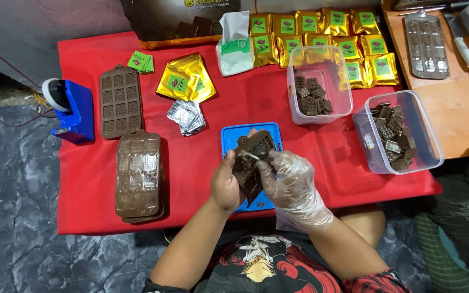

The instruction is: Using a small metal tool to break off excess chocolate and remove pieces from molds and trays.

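My left hand (225,187), bare, grips a brown silicone chocolate mould (252,163) and holds it tilted above a blue lid (233,139) on the red table (202,163). My right hand (291,184), in a clear plastic glove, pinches the mould's upper edge, where a small pale scraper-like piece shows between the fingers. Part of the mould is hidden by both hands.
Two clear tubs of chocolate squares (313,92) (394,135) stand to the right. More brown moulds (120,100) (138,173) lie at left, beside a blue tape dispenser (71,111). Gold pouches (321,40), foil wrappers (187,116) and a wooden board (446,103) sit behind.
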